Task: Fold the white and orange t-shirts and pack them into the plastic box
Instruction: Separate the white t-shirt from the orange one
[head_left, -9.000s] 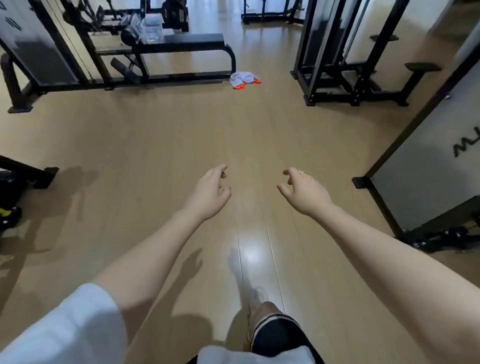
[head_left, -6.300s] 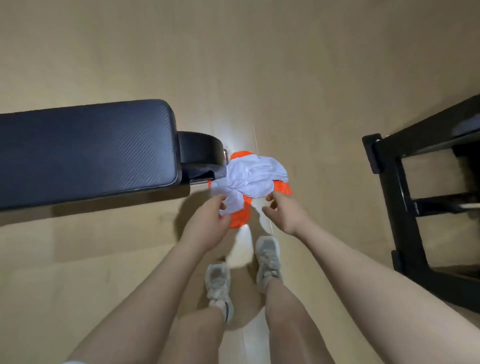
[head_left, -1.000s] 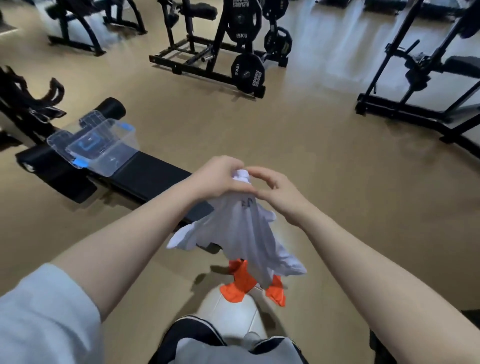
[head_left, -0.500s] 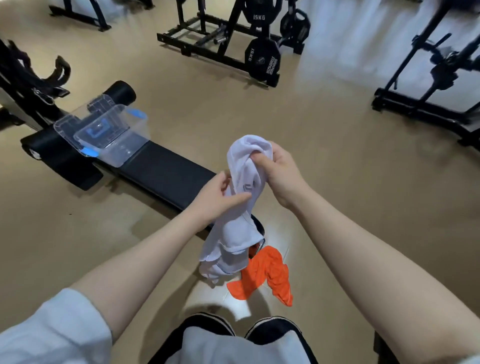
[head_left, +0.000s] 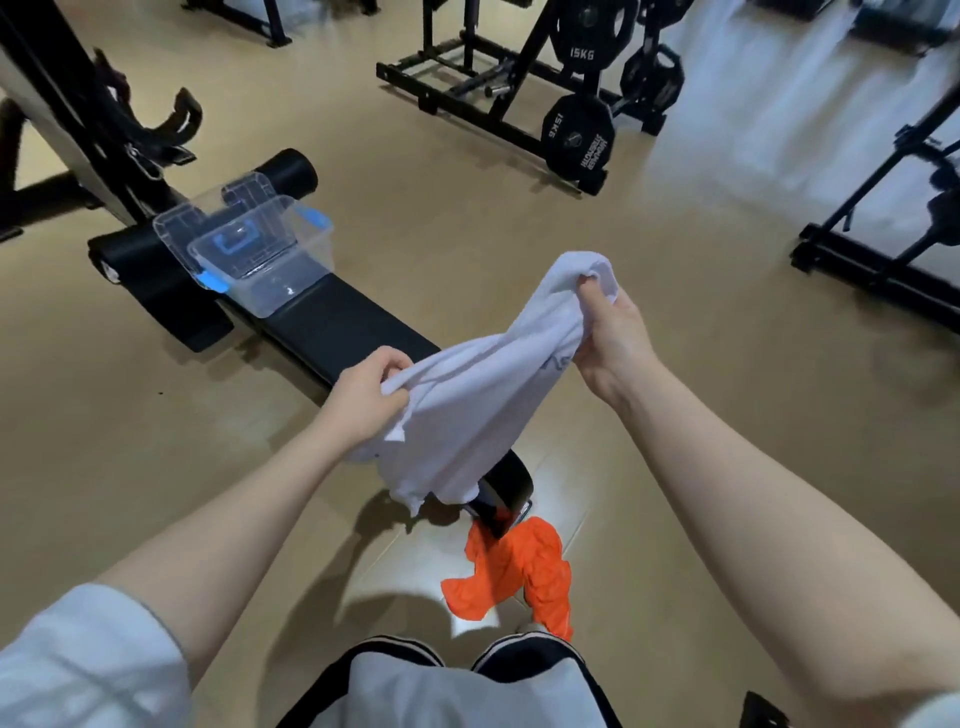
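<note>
I hold the white t-shirt (head_left: 478, 405) in the air above the near end of a black bench. My left hand (head_left: 363, 400) grips one bunched edge of it. My right hand (head_left: 608, 332) grips the other end, higher and to the right. The cloth hangs stretched and crumpled between both hands. The orange t-shirt (head_left: 514, 571) lies crumpled on the floor below, by the bench's end. The clear plastic box (head_left: 270, 260) with blue latches stands open on the far part of the bench, its lid leaning behind it.
The black padded bench (head_left: 332, 327) runs from near my legs to the upper left. A weight-plate rack (head_left: 576, 104) stands at the back. Black machine frames stand at the left (head_left: 67, 119) and right (head_left: 883, 244). Tan wood floor lies all around.
My hands have pulled apart, the left moving down and left, the right up and right. The white shirt now stretches between them. The orange shirt stays on the floor.
</note>
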